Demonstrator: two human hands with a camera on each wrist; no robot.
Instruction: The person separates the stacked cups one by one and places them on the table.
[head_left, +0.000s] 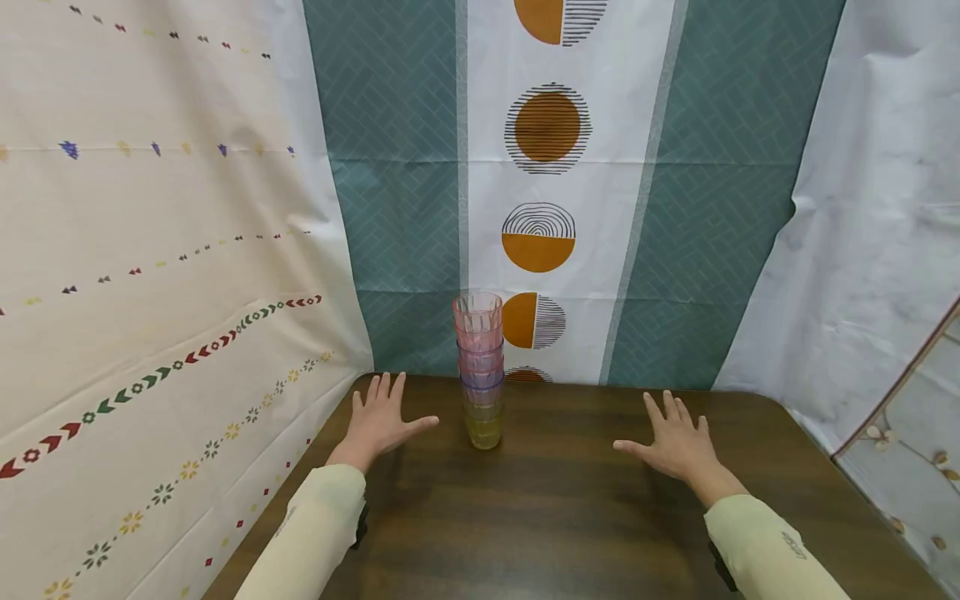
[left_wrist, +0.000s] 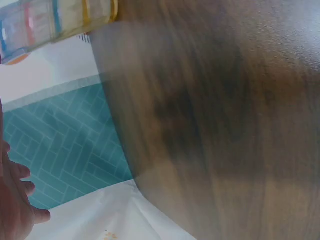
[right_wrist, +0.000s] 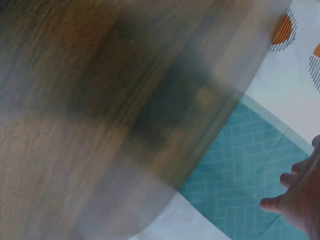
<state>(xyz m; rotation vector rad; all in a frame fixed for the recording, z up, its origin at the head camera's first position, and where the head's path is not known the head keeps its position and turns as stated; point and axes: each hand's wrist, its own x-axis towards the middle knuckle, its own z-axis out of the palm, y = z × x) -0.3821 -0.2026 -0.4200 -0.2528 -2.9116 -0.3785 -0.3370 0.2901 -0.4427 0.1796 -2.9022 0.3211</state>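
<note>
A tall stack of nested clear plastic cups (head_left: pixel 481 367) stands upright near the back of the table, pink at the top, purplish in the middle and yellow at the bottom. To its left my left hand (head_left: pixel 380 422) hovers with fingers spread, apart from the cups. My right hand (head_left: pixel 675 442) is farther off on the other side, fingers also spread and holding nothing. Part of the cup stack (left_wrist: pixel 57 22) shows at the upper left of the left wrist view, where the left hand (left_wrist: pixel 17 200) is at the edge. In the right wrist view, the right hand (right_wrist: pixel 300 195) appears alone.
The dark brown wooden table (head_left: pixel 540 517) has rounded back corners. Behind it hangs a teal and white curtain (head_left: pixel 397 250) with orange circles. A cream patterned cloth (head_left: pixel 187 250) closes the left side, and a white marbled cloth (head_left: pixel 862 208) hangs at the right.
</note>
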